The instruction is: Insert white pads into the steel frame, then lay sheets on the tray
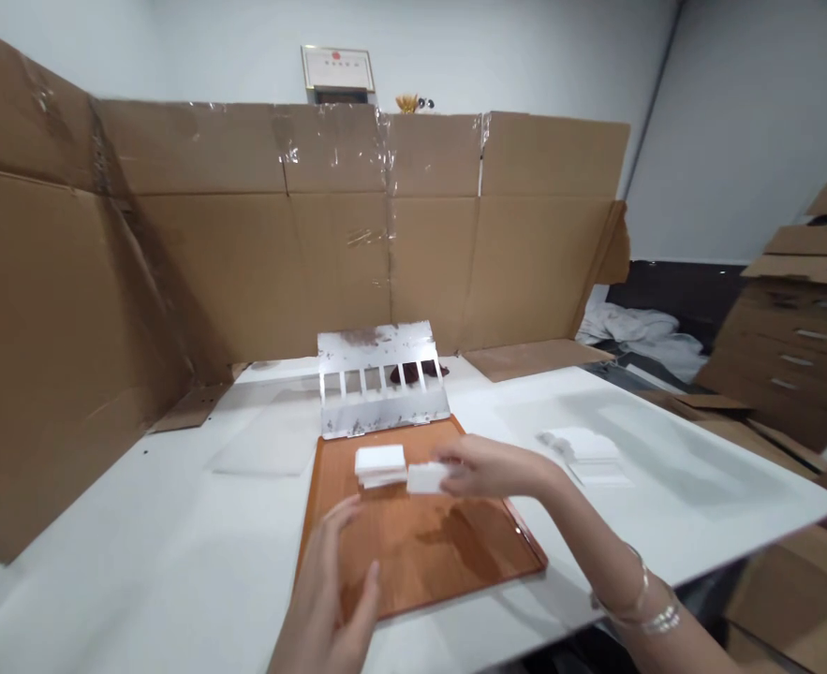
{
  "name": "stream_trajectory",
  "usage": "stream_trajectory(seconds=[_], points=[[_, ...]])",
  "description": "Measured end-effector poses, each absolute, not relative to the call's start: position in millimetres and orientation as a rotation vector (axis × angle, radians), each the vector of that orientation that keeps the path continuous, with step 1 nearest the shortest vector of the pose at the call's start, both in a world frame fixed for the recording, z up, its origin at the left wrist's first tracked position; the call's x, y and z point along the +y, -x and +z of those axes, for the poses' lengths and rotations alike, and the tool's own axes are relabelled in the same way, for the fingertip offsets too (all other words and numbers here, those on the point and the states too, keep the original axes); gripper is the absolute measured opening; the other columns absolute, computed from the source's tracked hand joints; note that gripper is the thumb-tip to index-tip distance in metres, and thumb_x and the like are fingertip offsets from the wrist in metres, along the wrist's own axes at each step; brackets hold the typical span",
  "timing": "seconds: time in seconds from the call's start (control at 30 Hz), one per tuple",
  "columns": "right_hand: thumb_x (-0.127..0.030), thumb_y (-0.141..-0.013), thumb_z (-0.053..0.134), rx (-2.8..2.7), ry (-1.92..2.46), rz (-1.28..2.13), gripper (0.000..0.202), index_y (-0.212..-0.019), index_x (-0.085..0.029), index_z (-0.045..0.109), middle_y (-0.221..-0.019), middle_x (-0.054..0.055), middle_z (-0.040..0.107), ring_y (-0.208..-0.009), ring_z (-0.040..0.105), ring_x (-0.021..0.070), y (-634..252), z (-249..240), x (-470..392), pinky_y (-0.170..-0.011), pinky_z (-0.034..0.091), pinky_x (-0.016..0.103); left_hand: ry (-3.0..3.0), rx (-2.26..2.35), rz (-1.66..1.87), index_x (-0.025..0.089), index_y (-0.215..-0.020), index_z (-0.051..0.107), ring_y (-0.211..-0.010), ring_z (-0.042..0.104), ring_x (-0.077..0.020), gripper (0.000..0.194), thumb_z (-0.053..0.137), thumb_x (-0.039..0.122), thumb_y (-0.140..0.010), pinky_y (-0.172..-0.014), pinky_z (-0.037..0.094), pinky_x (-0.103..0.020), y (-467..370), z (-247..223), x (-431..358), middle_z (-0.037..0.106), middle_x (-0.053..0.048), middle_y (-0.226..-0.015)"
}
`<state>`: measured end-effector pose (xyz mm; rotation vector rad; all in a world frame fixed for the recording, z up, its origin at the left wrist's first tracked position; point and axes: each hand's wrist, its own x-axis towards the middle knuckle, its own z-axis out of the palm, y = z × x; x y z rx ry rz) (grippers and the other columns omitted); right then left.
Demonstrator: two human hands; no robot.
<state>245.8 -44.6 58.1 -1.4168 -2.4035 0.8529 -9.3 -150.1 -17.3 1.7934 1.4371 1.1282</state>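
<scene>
Standing behind the person, I see a cardboard screen [258,234] walling off the back and left of a white table [139,562]. On the table lies an orange-brown tray [420,552], and at its far edge leans a metal rack [381,379] with a row of slots, all of which look empty from here. Just in front of the rack, on the tray, sits a small stack of white blocks [380,463]. Off to the right on the table lies a loose pile of flat white sheets [585,447], well apart from the tray.

As for progress, I judge it early: one stack stands on the tray, nothing seems set in the rack, and most of the tray is bare.

Her right hand [487,466] reaches in from the right, its fingers pinched around a single white block [423,477], held just beside the stack and low over the tray. The left hand [332,590] hovers over the near-left edge of the tray, fingers spread and loose, holding nothing.
</scene>
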Motion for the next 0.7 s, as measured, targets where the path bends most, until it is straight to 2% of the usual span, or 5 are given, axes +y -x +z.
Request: stream_trajectory(seconds=[0.17, 0.27, 0.33, 0.57, 0.7], points=[[-0.012, -0.078, 0.061, -2.443, 1.275, 0.865, 0.011, -0.085, -0.019, 0.065, -0.076, -0.001, 0.063, -0.067, 0.054, 0.0157, -222, 28, -77, -0.06, 0.035, 0.026, -1.606, 1.273, 1.125, 0.03, -0.156, 0.019, -0.153, 0.023, -0.0315, 0.07, 0.052, 0.031, -0.095, -0.123, 0.021, -0.057, -25, -50, -142, 0.024, -0.011, -0.166], [-0.012, -0.082, 0.059, -2.303, 1.108, 0.976, 0.025, -0.105, -0.019, 0.068, -0.103, 0.005, 0.069, -0.092, 0.063, 0.0219, -219, 8, -84, -0.078, 0.045, 0.03, -1.443, 1.184, 1.105, 0.026, -0.155, 0.015, -0.154, 0.018, -0.0313, 0.081, 0.058, 0.02, -0.086, -0.124, 0.02, -0.053, -43, -57, -136, 0.021, -0.016, -0.166], [-0.011, -0.083, 0.059, -2.189, 1.033, 1.046, 0.034, -0.115, -0.02, 0.065, -0.115, 0.007, 0.066, -0.106, 0.062, 0.0237, -219, -3, -89, -0.09, 0.046, 0.034, -1.352, 1.132, 1.127, 0.024, -0.15, 0.016, -0.155, 0.018, -0.0314, 0.085, 0.061, 0.017, -0.079, -0.122, 0.024, -0.051, -50, -57, -131, 0.02, -0.019, -0.165], [-0.01, -0.085, 0.057, -1.971, 0.93, 1.143, 0.038, -0.12, -0.024, 0.057, -0.118, 0.004, 0.058, -0.107, 0.06, 0.0199, -213, -17, -105, -0.093, 0.046, 0.033, -1.083, 0.963, 1.326, 0.029, -0.132, 0.024, -0.154, 0.019, -0.034, 0.08, 0.068, 0.027, -0.065, -0.12, 0.026, -0.052, -58, -54, -124, 0.02, -0.018, -0.165], [-0.003, -0.082, 0.053, -1.911, 0.886, 1.155, 0.044, -0.12, -0.025, 0.055, -0.121, 0.003, 0.056, -0.112, 0.058, 0.02, -209, -22, -103, -0.098, 0.045, 0.033, -0.993, 0.909, 1.335, 0.027, -0.125, 0.034, -0.152, 0.025, -0.0322, 0.073, 0.058, 0.02, -0.056, -0.12, 0.028, -0.048, -54, -52, -119, 0.029, -0.016, -0.163]])
